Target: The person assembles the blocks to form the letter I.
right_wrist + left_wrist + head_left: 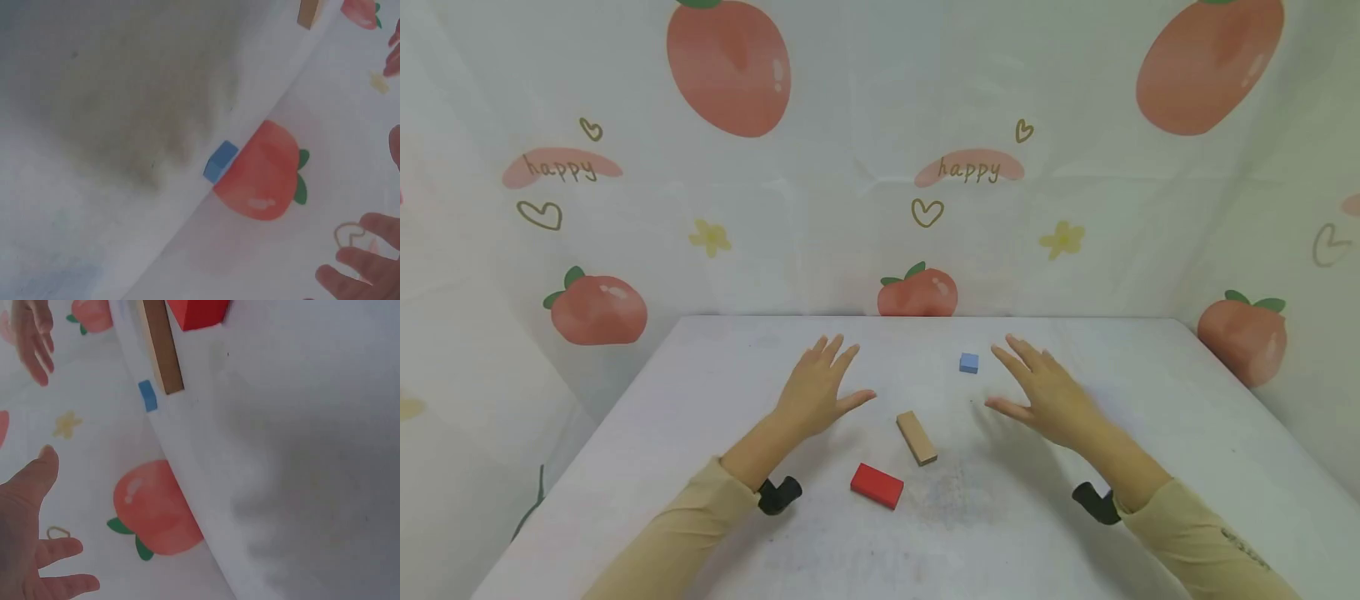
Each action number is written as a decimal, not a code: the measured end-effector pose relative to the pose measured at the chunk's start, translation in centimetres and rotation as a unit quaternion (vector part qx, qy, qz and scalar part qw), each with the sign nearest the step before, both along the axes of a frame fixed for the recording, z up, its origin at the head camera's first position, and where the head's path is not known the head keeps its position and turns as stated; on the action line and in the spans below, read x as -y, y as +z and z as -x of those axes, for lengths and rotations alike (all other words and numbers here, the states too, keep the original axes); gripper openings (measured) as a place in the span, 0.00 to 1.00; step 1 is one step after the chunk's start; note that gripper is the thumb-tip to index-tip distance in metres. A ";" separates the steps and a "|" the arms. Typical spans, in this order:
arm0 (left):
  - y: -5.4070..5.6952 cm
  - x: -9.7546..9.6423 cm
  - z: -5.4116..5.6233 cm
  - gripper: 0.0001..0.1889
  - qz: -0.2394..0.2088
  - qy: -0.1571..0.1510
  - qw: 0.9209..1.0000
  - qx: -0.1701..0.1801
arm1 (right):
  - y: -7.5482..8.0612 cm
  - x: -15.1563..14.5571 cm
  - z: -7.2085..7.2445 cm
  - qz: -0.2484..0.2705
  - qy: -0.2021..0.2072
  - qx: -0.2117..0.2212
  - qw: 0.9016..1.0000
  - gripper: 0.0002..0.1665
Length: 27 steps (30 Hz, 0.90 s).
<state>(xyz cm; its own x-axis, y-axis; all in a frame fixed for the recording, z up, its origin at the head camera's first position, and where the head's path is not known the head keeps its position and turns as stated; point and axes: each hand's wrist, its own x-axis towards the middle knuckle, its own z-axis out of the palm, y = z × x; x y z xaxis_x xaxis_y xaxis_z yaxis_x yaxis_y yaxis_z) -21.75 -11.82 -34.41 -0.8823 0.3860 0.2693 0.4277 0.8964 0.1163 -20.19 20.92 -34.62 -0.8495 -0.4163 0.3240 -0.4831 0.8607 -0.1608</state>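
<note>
Both hands hover over the white table with fingers spread and nothing in them. The left hand (pixel 815 390) is left of a tan wooden block (pixel 917 438), which lies slantwise near the middle. Closer to the front lies a red rectangular block (pixel 877 486). The right hand (pixel 1051 395) is held to the right, its fingertips nearest a small blue block (pixel 969 363) farther back. In the left wrist view, the tan block (pixel 164 353) and part of the red block (pixel 199 311) show at the top. The right wrist view shows the blue block (pixel 220 161) by the table's far edge.
Behind the white table (pixel 1015 533) hangs a pale curtain (pixel 850 125) printed with peaches, hearts and flowers; it also runs along both sides. A black wrist camera (pixel 779 495) sits under the left wrist, and another black camera (pixel 1097 503) under the right.
</note>
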 end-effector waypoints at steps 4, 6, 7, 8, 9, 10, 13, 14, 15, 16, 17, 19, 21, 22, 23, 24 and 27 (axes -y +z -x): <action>-0.1 -0.8 -0.1 0.35 -0.020 -0.029 0.999 0.013 | -0.2 0.7 -0.6 0.020 0.032 -0.012 0.999 0.41; -0.2 -1.2 -0.1 0.34 -0.030 -0.043 0.998 0.018 | -0.3 1.0 -0.9 0.024 0.042 -0.012 0.999 0.39; -0.2 -1.4 -0.1 0.34 -0.035 -0.049 0.998 0.022 | -0.4 1.2 -1.0 0.025 0.048 -0.011 0.998 0.38; -0.3 -1.5 -0.2 0.34 -0.039 -0.054 0.997 0.024 | -0.5 1.3 -1.1 0.024 0.051 -0.011 0.998 0.37; -0.3 -1.7 -0.2 0.33 -0.042 -0.059 0.997 0.027 | -0.6 1.5 -1.3 0.024 0.057 -0.010 0.998 0.36; -0.4 -1.9 -0.2 0.33 -0.043 -0.062 0.997 0.031 | -0.6 1.6 -1.4 0.024 0.059 -0.006 0.998 0.36; -0.6 -2.4 -0.3 0.33 -0.043 -0.068 0.996 0.047 | -0.9 2.1 -1.6 0.016 0.074 0.006 0.997 0.35; -0.7 -2.5 -0.4 0.32 -0.042 -0.069 0.995 0.055 | -1.0 2.3 -1.6 0.011 0.077 0.012 0.997 0.35; -0.8 -2.6 -0.5 0.32 -0.042 -0.070 0.995 0.062 | -1.1 2.4 -1.7 0.009 0.083 0.019 0.996 0.35; -0.9 -2.8 -0.6 0.32 -0.043 -0.071 0.994 0.069 | -1.1 2.6 -1.7 0.005 0.088 0.026 0.996 0.35; -1.1 -2.9 -0.7 0.32 -0.044 -0.072 0.993 0.078 | -1.2 2.7 -1.6 0.001 0.095 0.029 0.995 0.35; -1.4 -3.1 -1.1 0.32 -0.043 -0.073 0.992 0.092 | -1.4 3.1 -1.5 -0.005 0.107 0.039 0.994 0.34; -1.7 -3.1 -1.5 0.32 -0.043 -0.076 0.990 0.107 | -1.6 3.3 -1.3 -0.011 0.119 0.047 0.992 0.33; -1.8 -3.1 -1.8 0.32 -0.042 -0.077 0.990 0.111 | -1.7 3.5 -1.2 -0.013 0.126 0.049 0.991 0.32; -2.1 -3.1 -2.0 0.32 -0.042 -0.078 0.989 0.115 | -1.8 3.6 -1.1 -0.015 0.130 0.054 0.990 0.32; -2.2 -3.1 -2.3 0.32 -0.041 -0.079 0.989 0.118 | -1.9 3.7 -1.0 -0.016 0.133 0.063 0.989 0.32; -2.7 -3.0 -3.1 0.33 -0.040 -0.078 0.988 0.127 | -2.2 4.1 -0.7 -0.016 0.137 0.092 0.986 0.33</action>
